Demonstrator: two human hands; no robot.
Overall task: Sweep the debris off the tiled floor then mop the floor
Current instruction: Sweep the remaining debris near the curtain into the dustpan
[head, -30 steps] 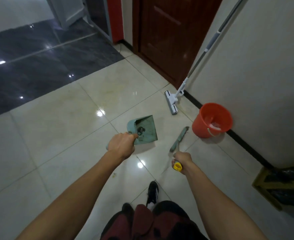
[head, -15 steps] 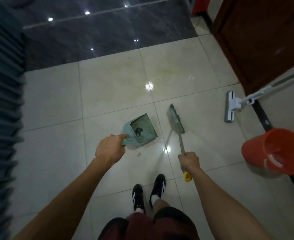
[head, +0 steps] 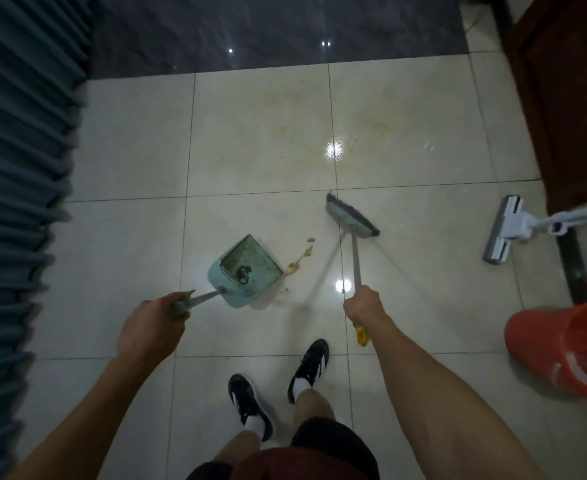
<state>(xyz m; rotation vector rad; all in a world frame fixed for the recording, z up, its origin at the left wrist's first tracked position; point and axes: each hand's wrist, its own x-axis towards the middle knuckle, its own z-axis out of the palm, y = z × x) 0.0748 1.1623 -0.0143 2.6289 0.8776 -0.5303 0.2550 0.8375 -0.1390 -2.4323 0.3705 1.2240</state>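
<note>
- Left hand [head: 150, 329] is gripping the dustpan [head: 247, 270] handle, fingers wrapped round it, pan mouth resting on the floor [head: 257, 150].
- Right hand [head: 364, 304] is clutching the broom [head: 350, 216] shaft, fingers closed round it, head down on the tile beyond the pan.
- Debris [head: 300, 256] is lying between pan and broom, just beside the pan's lip; something dark, hard to make out, is sitting inside the pan.
- Mop [head: 503, 230] is resting at the right, bucket [head: 562, 348] nearer.
</note>
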